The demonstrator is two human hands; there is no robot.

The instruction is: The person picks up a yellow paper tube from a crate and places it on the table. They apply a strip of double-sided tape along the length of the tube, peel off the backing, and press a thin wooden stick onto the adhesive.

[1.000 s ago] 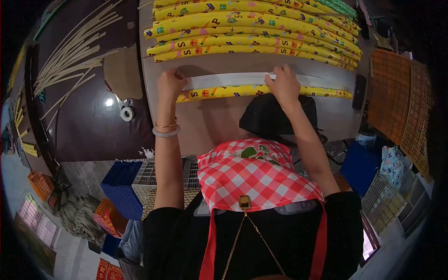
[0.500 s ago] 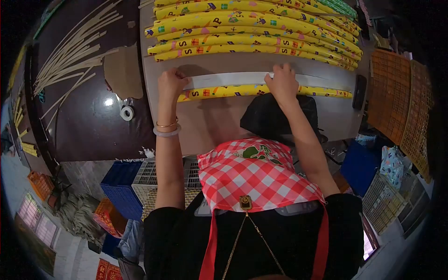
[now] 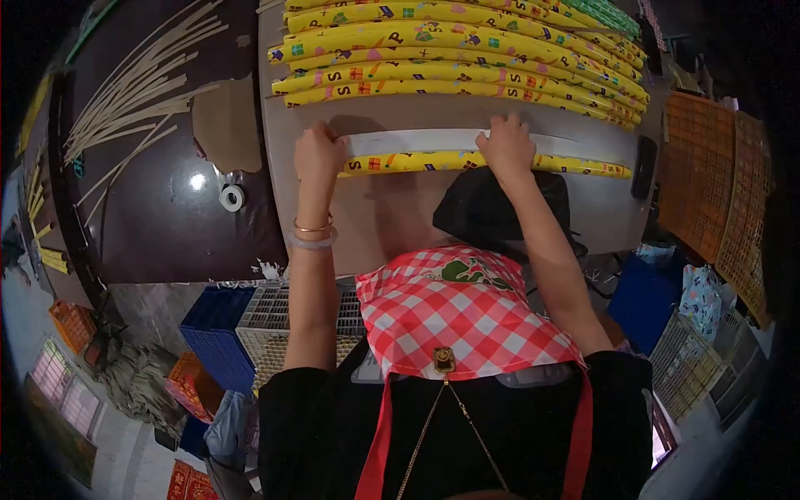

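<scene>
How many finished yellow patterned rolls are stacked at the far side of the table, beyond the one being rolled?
5 can be told apart in the stack of yellow rolls, lying side by side across the table's far edge beyond both hands; more may be hidden past the top of the picture.

We cannot see the roll (image 3: 492, 162) beneath the left hand (image 3: 319, 155) or the right hand (image 3: 507, 147), and our fingertips curl out of sight. The stack of rolls (image 3: 458, 50) runs off the top edge. Their printed letters blur.
</scene>
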